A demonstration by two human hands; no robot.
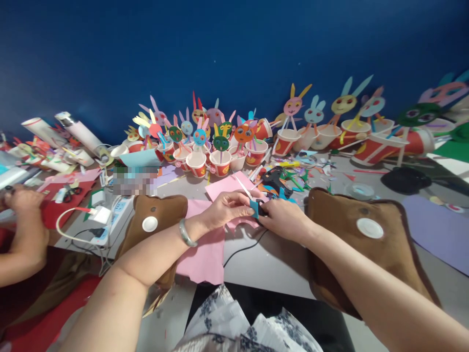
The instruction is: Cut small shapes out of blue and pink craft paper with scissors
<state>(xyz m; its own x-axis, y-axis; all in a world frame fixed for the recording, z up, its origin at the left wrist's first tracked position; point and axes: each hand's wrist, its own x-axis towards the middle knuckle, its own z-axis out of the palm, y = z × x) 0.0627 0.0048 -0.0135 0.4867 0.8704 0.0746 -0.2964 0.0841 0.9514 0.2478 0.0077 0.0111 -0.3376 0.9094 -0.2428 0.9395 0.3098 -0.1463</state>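
My left hand point(227, 211), a bracelet on its wrist, pinches a small piece of blue paper point(254, 209) between thumb and fingers. Close beside it, my right hand point(286, 219) is wrapped round the black handles of a pair of scissors point(262, 207). A pale blade points up and away, past my left fingertips. Whether the blades touch the blue paper cannot be made out. Under and behind my hands lie pink paper sheets point(203, 247). Coloured paper scraps point(293, 177) are heaped just beyond my right hand.
Several paper cups point(196, 164) with paper rabbit figures line the back. Brown cushion-like pads lie left point(161, 244) and right point(340, 244). A power strip point(113, 220) with cables sits at left, near another person's arm point(25, 230). Purple paper point(439, 234) lies at right.
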